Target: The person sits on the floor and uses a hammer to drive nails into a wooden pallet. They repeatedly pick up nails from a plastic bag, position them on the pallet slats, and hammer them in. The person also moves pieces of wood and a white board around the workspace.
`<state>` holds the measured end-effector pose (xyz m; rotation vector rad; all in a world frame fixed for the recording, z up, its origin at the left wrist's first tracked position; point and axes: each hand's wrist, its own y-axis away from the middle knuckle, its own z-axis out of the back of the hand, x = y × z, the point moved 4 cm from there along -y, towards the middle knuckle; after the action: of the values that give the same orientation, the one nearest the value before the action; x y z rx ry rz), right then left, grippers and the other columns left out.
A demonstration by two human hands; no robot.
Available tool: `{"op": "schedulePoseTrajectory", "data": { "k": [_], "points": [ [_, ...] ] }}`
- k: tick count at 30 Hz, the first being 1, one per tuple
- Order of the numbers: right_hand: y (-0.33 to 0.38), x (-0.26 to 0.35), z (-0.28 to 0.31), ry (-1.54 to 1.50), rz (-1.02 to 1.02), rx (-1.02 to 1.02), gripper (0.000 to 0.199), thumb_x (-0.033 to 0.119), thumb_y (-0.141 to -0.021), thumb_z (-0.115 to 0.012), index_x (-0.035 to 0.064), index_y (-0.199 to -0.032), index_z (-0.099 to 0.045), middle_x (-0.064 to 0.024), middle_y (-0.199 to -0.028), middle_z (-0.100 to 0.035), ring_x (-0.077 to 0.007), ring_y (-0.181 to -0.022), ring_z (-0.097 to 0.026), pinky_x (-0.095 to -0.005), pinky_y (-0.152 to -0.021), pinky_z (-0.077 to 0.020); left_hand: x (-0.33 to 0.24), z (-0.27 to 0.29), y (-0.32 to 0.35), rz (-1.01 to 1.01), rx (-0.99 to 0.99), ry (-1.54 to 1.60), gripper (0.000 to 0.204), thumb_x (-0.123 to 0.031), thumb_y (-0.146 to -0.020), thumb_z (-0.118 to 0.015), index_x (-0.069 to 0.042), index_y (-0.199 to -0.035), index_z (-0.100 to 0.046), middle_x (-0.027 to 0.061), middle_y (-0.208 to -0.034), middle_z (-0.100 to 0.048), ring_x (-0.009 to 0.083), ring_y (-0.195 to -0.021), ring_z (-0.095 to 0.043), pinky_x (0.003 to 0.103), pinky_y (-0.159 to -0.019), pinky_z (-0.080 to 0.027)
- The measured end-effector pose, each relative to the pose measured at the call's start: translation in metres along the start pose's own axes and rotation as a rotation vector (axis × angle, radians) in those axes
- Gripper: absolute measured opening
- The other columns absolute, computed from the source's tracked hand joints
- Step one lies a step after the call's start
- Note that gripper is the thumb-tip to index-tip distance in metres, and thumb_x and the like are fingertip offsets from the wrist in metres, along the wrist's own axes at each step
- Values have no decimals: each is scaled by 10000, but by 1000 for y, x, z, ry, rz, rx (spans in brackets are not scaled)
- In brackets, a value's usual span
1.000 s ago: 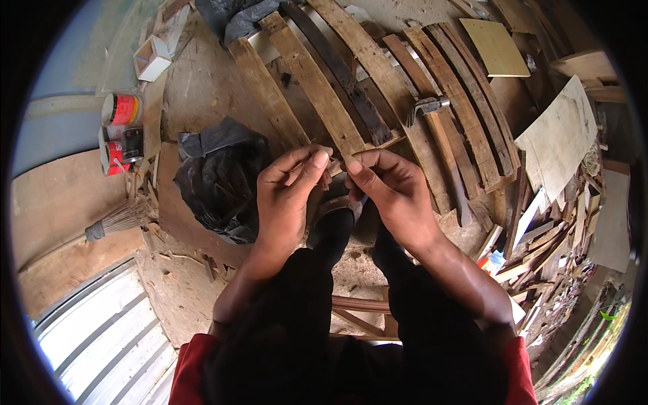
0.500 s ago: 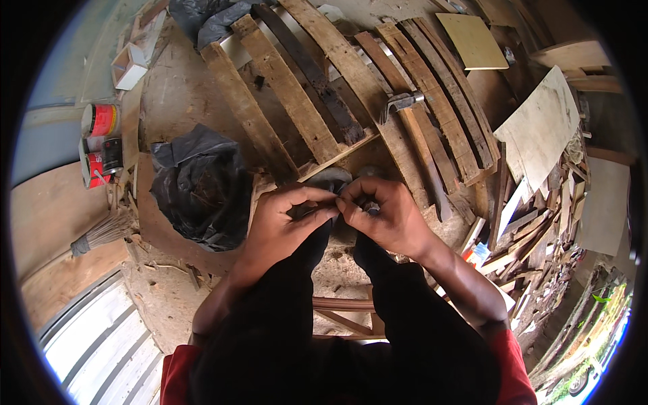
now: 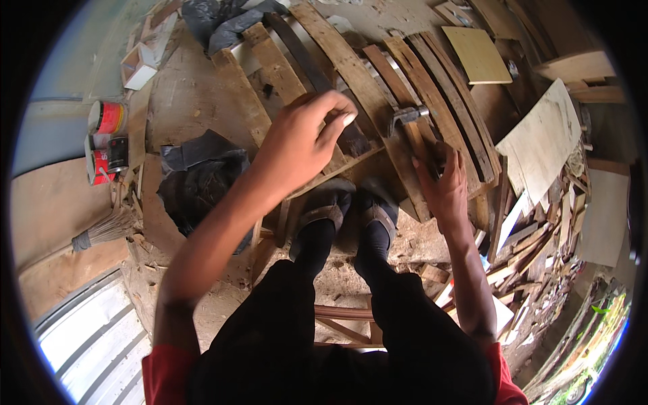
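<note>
My left hand [image 3: 305, 143] is raised over the near end of the wooden slats, thumb and index finger drawn together in a pinch. Anything between those fingertips is too small to make out. On the right, a claw hammer [image 3: 409, 115] lies across the slatted wooden pallet [image 3: 368, 71], its metal head pointing away from me. My right hand [image 3: 447, 192] is at its wooden handle, thumb on one side and fingers curled round the other, hiding the handle's near end.
My feet [image 3: 324, 209] stand at the pallet's near edge. Left of them sits a black plastic bag [image 3: 199, 189]; paint cans [image 3: 108, 118] and a brush-like broom [image 3: 104, 231] are farther left. Scrap wood [image 3: 540, 236] and a pale board [image 3: 543, 131] lie on the right.
My hands, together before at the pallet's near edge, have parted. The left has moved forward over the slats, the right sideways onto the hammer's handle. The view has shifted slightly.
</note>
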<state>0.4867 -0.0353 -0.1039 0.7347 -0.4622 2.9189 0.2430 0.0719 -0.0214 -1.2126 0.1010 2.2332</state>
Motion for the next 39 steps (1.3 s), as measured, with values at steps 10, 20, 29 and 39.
{"op": "schedulePoseTrajectory", "data": {
  "k": [10,20,29,39],
  "points": [
    [-7,5,-13,16,38,32,342,199,-887,-721,-25,-1118,-605,-227,-1027,-631,-416,-931,-617,-476,-814,-488,134,-22,-76,-91,328,-530,101,-90,-985,-521,-47,-1077,-523,139,-807,-665,311,-783,-661,475,-938,-458],
    [-40,3,1,-309,-298,306,332,198,-935,-684,-47,-1146,-606,-179,-901,-674,-250,-726,-659,-366,-652,-505,145,29,-82,104,-165,348,203,-166,-932,-708,-49,-1096,-729,32,-970,-729,123,-909,-682,273,-821,-550],
    [-94,25,-28,-638,-442,303,466,387,-967,-650,-51,-1129,-644,0,-623,-531,-65,-581,-501,-263,-522,-394,246,118,-133,211,-712,280,183,-167,-952,-689,-6,-1038,-702,37,-938,-724,82,-853,-648,234,-763,-504],
    [-93,9,-55,-589,-369,345,435,289,-960,-673,-64,-1206,-610,-211,-1039,-690,-261,-974,-695,-358,-829,-533,274,88,-137,177,-706,69,204,-176,-946,-692,3,-1041,-670,60,-922,-711,89,-827,-611,261,-768,-493]
  ]
}}
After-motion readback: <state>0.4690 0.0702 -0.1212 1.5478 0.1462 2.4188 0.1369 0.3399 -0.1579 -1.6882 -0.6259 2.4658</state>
